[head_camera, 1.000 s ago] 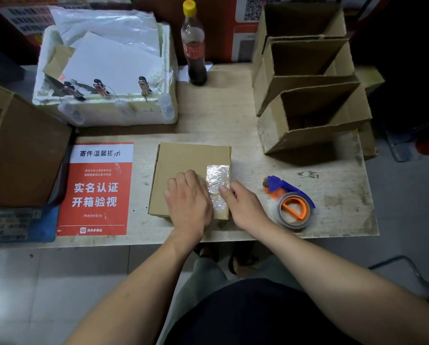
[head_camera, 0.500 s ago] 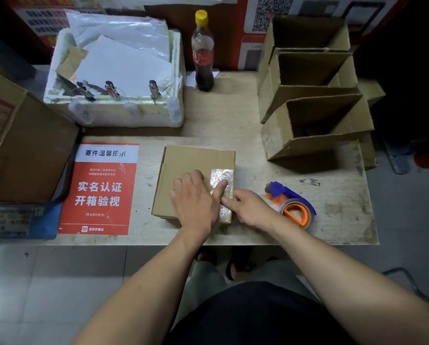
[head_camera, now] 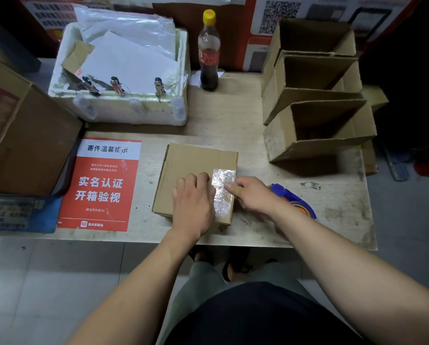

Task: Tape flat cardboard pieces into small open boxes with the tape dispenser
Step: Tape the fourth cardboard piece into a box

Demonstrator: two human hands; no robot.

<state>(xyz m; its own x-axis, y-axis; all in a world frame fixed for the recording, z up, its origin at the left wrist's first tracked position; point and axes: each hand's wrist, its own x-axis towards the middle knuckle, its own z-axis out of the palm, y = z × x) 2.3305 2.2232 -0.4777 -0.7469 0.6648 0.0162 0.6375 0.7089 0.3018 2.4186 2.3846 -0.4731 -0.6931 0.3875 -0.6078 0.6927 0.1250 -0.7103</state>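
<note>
A flat folded cardboard box [head_camera: 191, 165] lies on the table near its front edge, with a strip of clear tape [head_camera: 224, 192] along its right side. My left hand [head_camera: 193, 202] lies flat on the box, pressing it down just left of the tape. My right hand [head_camera: 250, 195] rests at the box's right edge, its thumb pressing on the tape. The blue and orange tape dispenser [head_camera: 293, 199] lies on the table behind my right wrist, partly hidden.
Three open taped cardboard boxes [head_camera: 315, 145] stand in a row at the back right. A cola bottle [head_camera: 209, 53] and a white foam box [head_camera: 123, 110] with papers sit at the back. A red notice [head_camera: 101, 185] and a large carton [head_camera: 21, 145] lie left.
My right hand slid up along the tape strip from its near end toward the middle. My left hand stayed flat on the box. The camera moved a little closer.
</note>
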